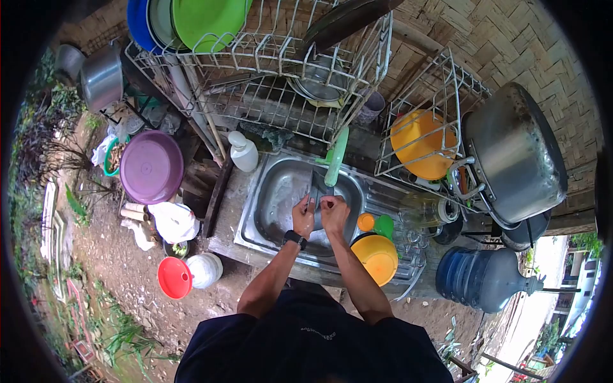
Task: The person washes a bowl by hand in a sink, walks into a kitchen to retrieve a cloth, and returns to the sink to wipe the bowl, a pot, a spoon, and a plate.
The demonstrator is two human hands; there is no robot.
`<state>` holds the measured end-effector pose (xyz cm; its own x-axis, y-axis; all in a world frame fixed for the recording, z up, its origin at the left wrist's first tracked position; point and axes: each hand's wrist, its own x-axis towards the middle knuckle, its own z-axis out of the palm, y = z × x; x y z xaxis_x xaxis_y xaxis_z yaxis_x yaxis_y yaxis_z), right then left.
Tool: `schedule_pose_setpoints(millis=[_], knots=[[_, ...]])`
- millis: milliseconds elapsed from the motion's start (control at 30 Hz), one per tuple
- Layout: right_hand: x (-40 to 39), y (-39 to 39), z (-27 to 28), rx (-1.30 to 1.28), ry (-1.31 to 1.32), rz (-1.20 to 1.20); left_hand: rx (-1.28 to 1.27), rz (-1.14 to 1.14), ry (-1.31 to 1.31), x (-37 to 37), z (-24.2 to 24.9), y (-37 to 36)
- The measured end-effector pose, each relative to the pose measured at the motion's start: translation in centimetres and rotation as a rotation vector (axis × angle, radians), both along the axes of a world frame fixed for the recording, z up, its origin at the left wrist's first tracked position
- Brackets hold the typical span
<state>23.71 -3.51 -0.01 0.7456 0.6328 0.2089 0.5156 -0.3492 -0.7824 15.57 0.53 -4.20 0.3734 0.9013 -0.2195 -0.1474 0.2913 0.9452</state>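
Over the basin of a metal sink (274, 169), my left hand (303, 217) and my right hand (334, 214) are close together below a green tap (337, 156). The fingers of both hands are curled in. A thin, dark, flat item (321, 190) shows just beyond the fingertips; what it is and which hand holds it cannot be made out. My left wrist has a dark watch (295, 239). Right of my right hand are a yellow bowl (375, 260), an orange cup (366, 222) and a green cup (384, 226).
A white bottle (243, 153) stands behind the sink's left corner. Wire racks (274, 70) hang above. At right are a large metal pot (514, 156) and a blue water jug (482, 279). A purple basin (152, 167) and red funnel (174, 278) are at left.
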Motion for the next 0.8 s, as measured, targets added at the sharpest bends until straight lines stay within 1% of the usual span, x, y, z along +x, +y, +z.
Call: schedule_pose_setpoints(millis=[100,200,300,367,567,667,767,800], knots=[[0.9,-0.2,-0.4,0.004,0.171,-0.072,0.020,0.014,0.023,-0.5,0.2,-0.2],[0.2,-0.5,-0.2,0.072,-0.064,0.081,0.023,-0.005,0.017,-0.5,0.3,-0.2],[0.1,-0.4,0.6,-0.011,0.149,-0.042,0.034,0.013,-0.048,-0.3,0.5,0.0],[0.3,-0.5,0.6,-0.014,0.162,-0.034,0.003,0.000,-0.089,-0.2,1.1,-0.2],[0.5,-0.3,1.0,-0.049,0.155,-0.024,0.002,-0.008,-0.104,-0.2,0.5,-0.2],[0.9,-1.0,-0.4,-0.074,0.140,-0.051,-0.041,0.006,-0.038,-0.5,1.6,-1.0],[0.6,-0.9,-0.5,-0.030,0.157,-0.009,0.011,0.035,0.034,-0.8,-0.8,-1.1],[0.5,-1.1,-0.2,-0.006,0.169,0.009,0.014,0.032,0.000,-0.8,-0.3,-1.3]])
